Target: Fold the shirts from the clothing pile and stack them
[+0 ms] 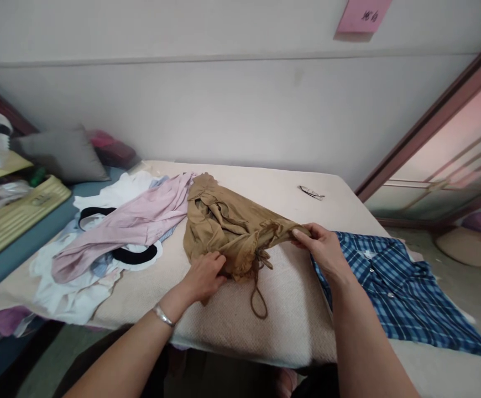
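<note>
A crumpled mustard-brown garment (232, 221) with ruffled edges and a looped drawstring lies on the table in front of me. The drawstring loop hangs toward the near side; whether the garment is a blouse or a dress I cannot tell. My right hand (321, 246) pinches its right end between thumb and fingers, pulling that corner out taut and slightly up. At the near left edge, my left hand (205, 273) has its fingers curled onto the cloth. The left fingertips are partly hidden in the folds.
A blue plaid shirt (402, 282) lies flat at the right. Heaped at the left are a pink garment (141, 221) and white clothes (62, 287). Eyeglasses (310, 192) rest near the back of the cloth-covered table (240, 326). A grey cushion (60, 152) and yellow bin (25, 215) stand farther left.
</note>
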The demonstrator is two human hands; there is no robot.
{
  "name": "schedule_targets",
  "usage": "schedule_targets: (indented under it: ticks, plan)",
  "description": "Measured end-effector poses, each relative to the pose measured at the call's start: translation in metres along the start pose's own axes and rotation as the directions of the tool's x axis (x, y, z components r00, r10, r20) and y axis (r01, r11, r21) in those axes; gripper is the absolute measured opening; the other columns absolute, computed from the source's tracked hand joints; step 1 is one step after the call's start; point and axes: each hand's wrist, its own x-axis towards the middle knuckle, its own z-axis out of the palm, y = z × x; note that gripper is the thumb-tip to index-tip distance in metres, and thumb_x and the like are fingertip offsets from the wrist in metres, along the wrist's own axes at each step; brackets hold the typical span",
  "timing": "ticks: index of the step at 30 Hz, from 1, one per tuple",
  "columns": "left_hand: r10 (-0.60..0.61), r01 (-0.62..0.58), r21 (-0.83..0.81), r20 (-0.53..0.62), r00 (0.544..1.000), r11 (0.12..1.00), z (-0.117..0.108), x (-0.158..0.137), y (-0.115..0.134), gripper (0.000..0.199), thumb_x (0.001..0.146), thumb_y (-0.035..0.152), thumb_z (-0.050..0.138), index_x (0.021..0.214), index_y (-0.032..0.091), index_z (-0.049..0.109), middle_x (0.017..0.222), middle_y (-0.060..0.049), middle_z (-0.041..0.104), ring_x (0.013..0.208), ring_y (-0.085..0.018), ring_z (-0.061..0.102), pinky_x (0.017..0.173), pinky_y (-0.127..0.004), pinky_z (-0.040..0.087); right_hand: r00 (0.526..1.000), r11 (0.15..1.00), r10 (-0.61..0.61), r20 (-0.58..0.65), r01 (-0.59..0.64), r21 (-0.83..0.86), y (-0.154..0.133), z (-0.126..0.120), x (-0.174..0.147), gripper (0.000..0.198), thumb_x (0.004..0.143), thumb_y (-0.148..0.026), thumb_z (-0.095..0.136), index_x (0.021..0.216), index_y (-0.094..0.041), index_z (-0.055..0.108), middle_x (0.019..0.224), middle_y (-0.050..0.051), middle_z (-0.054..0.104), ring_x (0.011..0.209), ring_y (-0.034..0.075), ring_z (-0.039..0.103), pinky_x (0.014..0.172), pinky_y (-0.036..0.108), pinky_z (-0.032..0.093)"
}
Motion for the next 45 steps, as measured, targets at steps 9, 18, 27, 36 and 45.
schedule_targets:
  ticks: [9, 18, 27, 36, 45]
  plan:
    - [-0.093, 0.076, -0.172, -0.093, 0.991, 0.982, -0.011, 0.005, -0.001, 0.022, 0.100, 0.019, 0.036, 0.093, 0.021, 0.058, 0.084, -0.006, 0.065, 0.079, -0.021, 0.062, 0.071, -0.032, 0.040, 0.998, 0.992, 0.000, 0.059, 0.008, -0.124, 0.006, -0.009, 0.003, 0.033, 0.077, -0.051, 0.071, 0.069, -0.020, 0.064, 0.060, 0.000, 0.063, 0.059, 0.015, 0.057, 0.059, 0.027, 0.045]
    - [-0.055, 0.184, -0.932, 0.176, 0.983, 0.313, -0.069, -0.017, -0.024, 0.043, 0.086, 0.058, 0.068, 0.079, 0.017, 0.057, 0.072, 0.001, 0.055, 0.065, -0.011, 0.047, 0.061, -0.023, 0.034, 0.964, 0.994, 0.107, 0.242, -0.109, -0.005, -0.014, -0.032, -0.008, 0.036, 0.073, -0.053, 0.075, 0.070, -0.018, 0.065, 0.057, -0.003, 0.055, 0.047, 0.010, 0.042, 0.049, 0.025, 0.032]
    - [-0.393, 0.252, -0.934, 0.140, 0.909, 0.251, -0.057, -0.009, -0.038, 0.055, 0.076, 0.069, 0.072, 0.080, 0.014, 0.066, 0.073, -0.001, 0.067, 0.066, -0.015, 0.056, 0.062, -0.024, 0.038, 0.969, 0.955, 0.196, 0.152, -0.154, -0.253, 0.012, -0.023, 0.004, 0.034, 0.070, -0.049, 0.070, 0.057, -0.021, 0.055, 0.049, -0.005, 0.049, 0.044, 0.011, 0.045, 0.046, 0.024, 0.034]
    - [-0.413, 0.283, -0.941, 0.186, 0.892, 0.188, -0.060, -0.011, -0.029, 0.060, 0.078, 0.074, 0.068, 0.079, 0.013, 0.070, 0.071, -0.004, 0.069, 0.067, -0.017, 0.060, 0.062, -0.026, 0.041, 0.984, 0.956, 0.118, 0.133, -0.076, -0.283, 0.017, -0.027, 0.007, 0.033, 0.074, -0.047, 0.068, 0.055, -0.022, 0.056, 0.047, -0.003, 0.052, 0.043, 0.013, 0.049, 0.043, 0.024, 0.036]
    - [-0.253, 0.130, -0.976, 0.083, 0.964, 0.172, -0.069, -0.018, -0.031, 0.035, 0.067, 0.042, 0.089, 0.080, 0.014, 0.073, 0.075, -0.002, 0.071, 0.066, -0.013, 0.060, 0.064, -0.023, 0.041, 0.996, 0.999, -0.016, 0.083, 0.014, 0.029, -0.019, -0.022, -0.005, 0.031, 0.074, -0.050, 0.075, 0.070, -0.020, 0.069, 0.062, 0.001, 0.061, 0.052, 0.013, 0.049, 0.049, 0.026, 0.039]
